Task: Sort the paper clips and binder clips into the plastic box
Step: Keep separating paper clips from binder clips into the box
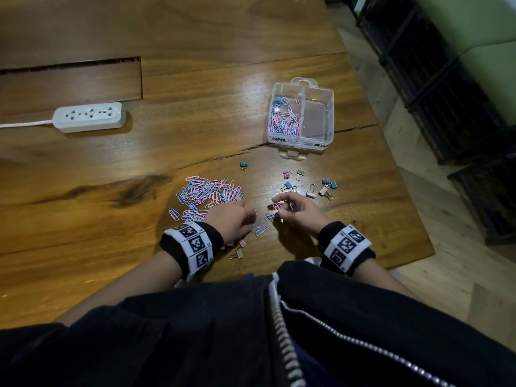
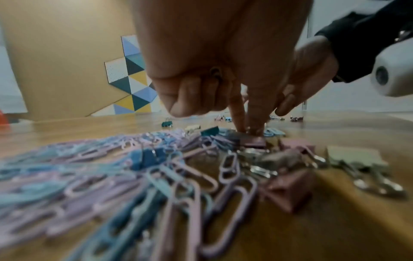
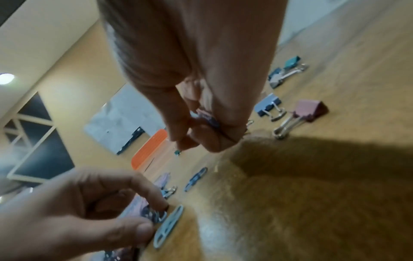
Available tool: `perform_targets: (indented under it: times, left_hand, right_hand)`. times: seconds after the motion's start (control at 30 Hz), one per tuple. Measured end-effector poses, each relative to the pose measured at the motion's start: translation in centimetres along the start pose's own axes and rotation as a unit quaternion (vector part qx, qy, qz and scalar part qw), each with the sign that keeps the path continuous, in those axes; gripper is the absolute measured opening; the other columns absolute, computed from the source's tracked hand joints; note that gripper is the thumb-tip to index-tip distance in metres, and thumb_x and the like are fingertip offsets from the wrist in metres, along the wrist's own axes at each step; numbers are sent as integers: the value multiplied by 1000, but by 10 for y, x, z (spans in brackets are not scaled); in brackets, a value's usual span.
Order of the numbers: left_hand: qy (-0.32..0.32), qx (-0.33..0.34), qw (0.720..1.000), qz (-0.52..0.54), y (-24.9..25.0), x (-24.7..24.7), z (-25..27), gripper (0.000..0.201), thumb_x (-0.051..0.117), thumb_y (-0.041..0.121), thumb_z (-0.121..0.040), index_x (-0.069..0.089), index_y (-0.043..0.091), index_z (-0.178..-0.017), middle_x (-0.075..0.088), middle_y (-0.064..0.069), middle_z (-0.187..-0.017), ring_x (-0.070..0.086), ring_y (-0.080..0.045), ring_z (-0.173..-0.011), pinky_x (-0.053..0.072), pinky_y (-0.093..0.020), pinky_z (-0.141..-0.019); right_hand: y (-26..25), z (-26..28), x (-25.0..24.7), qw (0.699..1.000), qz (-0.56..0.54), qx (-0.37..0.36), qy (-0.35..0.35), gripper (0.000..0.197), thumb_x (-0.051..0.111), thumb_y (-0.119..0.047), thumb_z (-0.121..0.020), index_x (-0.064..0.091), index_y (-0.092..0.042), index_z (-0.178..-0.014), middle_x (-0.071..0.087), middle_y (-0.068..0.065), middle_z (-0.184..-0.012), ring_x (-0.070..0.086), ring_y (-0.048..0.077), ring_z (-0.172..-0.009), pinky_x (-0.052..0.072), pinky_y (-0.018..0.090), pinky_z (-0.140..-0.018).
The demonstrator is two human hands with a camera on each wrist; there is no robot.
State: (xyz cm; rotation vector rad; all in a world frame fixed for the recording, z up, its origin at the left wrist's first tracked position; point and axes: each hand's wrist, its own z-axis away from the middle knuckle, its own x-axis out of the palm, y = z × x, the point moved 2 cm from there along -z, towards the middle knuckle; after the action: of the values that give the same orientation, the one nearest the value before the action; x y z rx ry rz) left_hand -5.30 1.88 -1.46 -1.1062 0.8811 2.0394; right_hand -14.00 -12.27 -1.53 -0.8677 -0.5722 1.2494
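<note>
A loose pile of pink and blue paper clips (image 1: pixel 208 192) lies on the wooden table (image 1: pixel 111 169). Behind it to the right stands the clear plastic box (image 1: pixel 329 115); its left compartment holds paper clips (image 1: pixel 284 118) and its right one is bare. Several binder clips (image 1: pixel 310 187) are scattered in front of the box. My right hand (image 1: pixel 282 206) pinches a small bunch of paper clips (image 3: pixel 206 117) just above the table. My left hand (image 1: pixel 248 217) is down at the pile's near right edge, thumb and forefinger pinching paper clips (image 3: pixel 154 213) against the wood.
A white power strip (image 1: pixel 89 117) with its cord lies far left. Pink and beige binder clips (image 1: pixel 238 251) sit by my left wrist. The table's right edge (image 1: pixel 402 191) drops to the floor, with dark crates (image 1: pixel 446 93) beyond.
</note>
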Motion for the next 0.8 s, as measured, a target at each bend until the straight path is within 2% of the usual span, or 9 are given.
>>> perform_targets:
  times: [0.07,0.17,0.27,0.4,0.5,0.57,0.63,0.7,0.8]
  left_hand:
    - [9,9,1000,-11,0,0,-2,29,47,36,-91,56,20,-114,56,-3,-113,56,-19,-104,46,-29,-80]
    - [9,20,999,-38,3,3,-8,31,45,35,-93,56,14,-111,56,-6,-111,55,-21,-104,47,-30,-81]
    - [-1,13,998,-66,5,7,-14,33,41,33,-94,51,9,-113,54,-8,-113,53,-24,-107,51,-37,-84]
    - [23,16,998,-61,5,10,-14,33,36,32,-96,49,7,-113,51,-8,-114,51,-23,-105,48,-33,-84]
    - [49,-23,990,131,3,-1,-12,26,35,24,-97,51,4,-101,46,-11,-100,46,-23,-92,42,-34,-83]
    - [34,-71,931,357,-3,-9,-11,21,34,19,-98,48,10,-85,47,-6,-85,43,-18,-73,40,-30,-68]
    - [-2,-119,827,549,-12,-10,-10,21,35,19,-98,45,17,-79,52,1,-76,43,-11,-55,39,-22,-51]
    - [-15,-150,738,657,-20,-12,-9,18,36,14,-97,47,17,-83,51,0,-73,43,-9,-50,39,-15,-41]
    - [-25,-174,681,711,-25,-15,-8,22,31,10,-98,51,14,-88,44,-2,-68,44,-11,-52,39,-13,-37]
  right_hand:
    - [1,2,-2,997,-63,37,-17,26,37,10,-89,55,1,-106,50,2,-71,46,10,-61,41,15,-51]
    - [-1,2,1,984,-158,77,-37,25,32,-1,-92,53,-4,-79,45,6,-67,42,13,-57,34,21,-53]
    - [-2,4,6,987,-136,78,-28,33,37,-21,-95,47,-9,-65,45,4,-64,42,14,-56,33,22,-53]
    - [1,4,12,998,-12,57,-9,26,36,-9,-95,50,-11,-72,48,2,-65,45,9,-55,35,16,-50]
    - [1,4,11,998,-23,57,-19,27,31,-1,-94,53,-12,-82,50,0,-66,46,7,-53,35,15,-51]
    - [0,5,11,999,-10,50,-8,29,31,2,-92,52,-13,-77,48,-1,-65,47,5,-51,33,17,-52]
    - [-1,6,12,999,17,41,12,28,35,1,-90,48,-15,-71,47,-2,-66,43,8,-54,34,18,-53]
    - [0,5,15,996,87,13,27,23,42,-10,-91,45,-16,-69,48,-1,-67,46,11,-61,39,25,-63]
    - [8,2,15,936,345,-49,55,22,56,-36,-83,48,-16,-83,46,0,-87,46,16,-86,42,31,-81]
